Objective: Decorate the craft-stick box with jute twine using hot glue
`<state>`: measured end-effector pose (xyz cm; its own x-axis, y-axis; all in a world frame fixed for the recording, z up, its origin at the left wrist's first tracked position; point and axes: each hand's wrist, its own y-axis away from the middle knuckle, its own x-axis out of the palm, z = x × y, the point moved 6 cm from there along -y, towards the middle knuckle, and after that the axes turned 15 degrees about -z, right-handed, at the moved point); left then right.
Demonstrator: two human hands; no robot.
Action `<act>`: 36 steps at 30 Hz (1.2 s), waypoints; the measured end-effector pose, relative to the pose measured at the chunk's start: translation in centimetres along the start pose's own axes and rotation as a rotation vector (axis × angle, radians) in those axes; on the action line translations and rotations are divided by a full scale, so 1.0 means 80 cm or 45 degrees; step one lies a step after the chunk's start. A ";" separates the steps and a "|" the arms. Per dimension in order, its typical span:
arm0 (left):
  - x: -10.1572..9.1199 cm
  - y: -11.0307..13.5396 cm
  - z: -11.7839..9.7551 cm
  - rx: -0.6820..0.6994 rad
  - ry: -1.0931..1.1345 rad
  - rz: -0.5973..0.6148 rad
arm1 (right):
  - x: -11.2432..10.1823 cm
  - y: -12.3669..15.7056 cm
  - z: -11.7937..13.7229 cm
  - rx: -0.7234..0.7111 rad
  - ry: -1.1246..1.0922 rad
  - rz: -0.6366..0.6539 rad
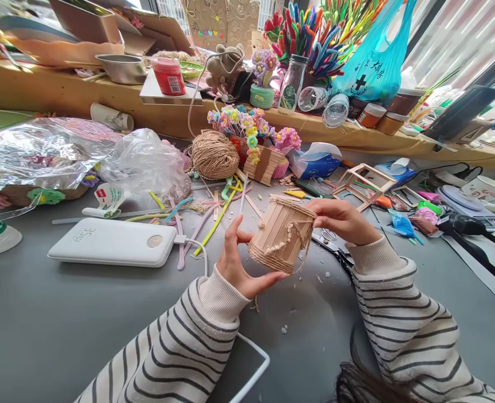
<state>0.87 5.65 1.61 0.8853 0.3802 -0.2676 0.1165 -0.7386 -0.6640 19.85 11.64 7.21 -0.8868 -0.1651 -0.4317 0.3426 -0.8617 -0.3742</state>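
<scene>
Spreading beneath everything from where I stand, the smooth grey table carries a glossy white power bank with rounded corners, out at nine o'clock from the work. Toward eleven sits a fat ball of twine, brown, hairy and wound in crossing strands. In the middle of it all, apparently lifted off the tabletop and tipped with its upper end toward one o'clock, is the slatted cylinder — flat, pale wooden strips standing side by side. The left hand grips it from eight o'clock, thumb beneath the base and fingers at the side; the right hand pinches the upper rim at two. Much looks done: the strips close up across the side I can see, and rough rope bands both ends. The trim seems less settled — a knobbly twisted cord curves over the front, and a thin loose strand dangles at four o'clock. What is left on the far side I can't tell. Smallest of all, pale scraps fleck the table at six.
</scene>
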 end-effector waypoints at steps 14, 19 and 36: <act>0.013 0.012 0.011 -0.190 0.147 0.100 | 0.001 0.002 0.016 -0.027 0.174 0.004; 0.011 0.011 0.008 -0.245 0.154 0.146 | 0.003 0.003 0.020 0.001 0.182 0.006; 0.011 0.011 0.007 -0.360 0.231 0.212 | -0.002 0.005 0.040 -0.077 0.168 -0.005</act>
<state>1.48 5.66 0.38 0.9650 0.1560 -0.2108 0.0616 -0.9162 -0.3959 19.15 9.75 9.75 -0.8411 -0.0943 -0.5327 0.3610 -0.8312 -0.4229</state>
